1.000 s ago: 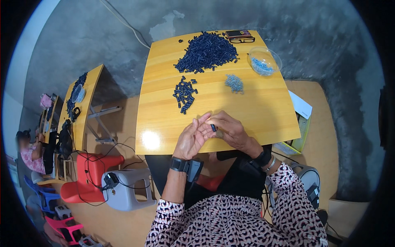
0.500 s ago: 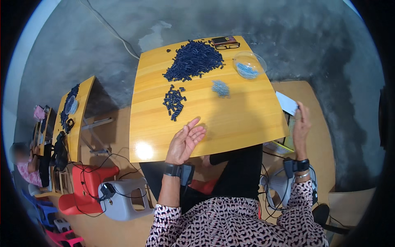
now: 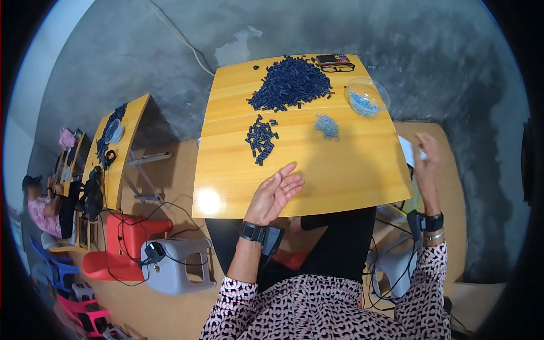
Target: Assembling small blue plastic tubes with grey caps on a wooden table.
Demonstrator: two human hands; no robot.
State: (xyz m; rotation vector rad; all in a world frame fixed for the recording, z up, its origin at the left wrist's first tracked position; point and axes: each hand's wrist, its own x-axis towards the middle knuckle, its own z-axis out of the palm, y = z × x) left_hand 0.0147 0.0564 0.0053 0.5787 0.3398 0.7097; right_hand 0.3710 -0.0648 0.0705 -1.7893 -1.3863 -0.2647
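My left hand rests over the near edge of the yellow table, palm turned up, fingers apart and holding nothing. Beyond its fingertips lies a small group of short dark tubes. Past the table's right edge is my right hand, its fingers bent and slightly blurred. A bit of white shows at those fingers, beside a white flat thing partly hidden by the table edge; what the fingers grip is not clear. A small pile of pale blue-grey pieces sits right of the tubes.
A large heap of dark tubes covers the far side. Near it are eyeglasses, a device with keys and a clear bowl of bluish pieces. Cables trail around a grey stool and red chair. Another person sits far left.
The whole view has shifted, so the table appears further right. My right hand's fingers have lifted and curled near the white flat thing, of which less shows. The left hand stays open over the table.
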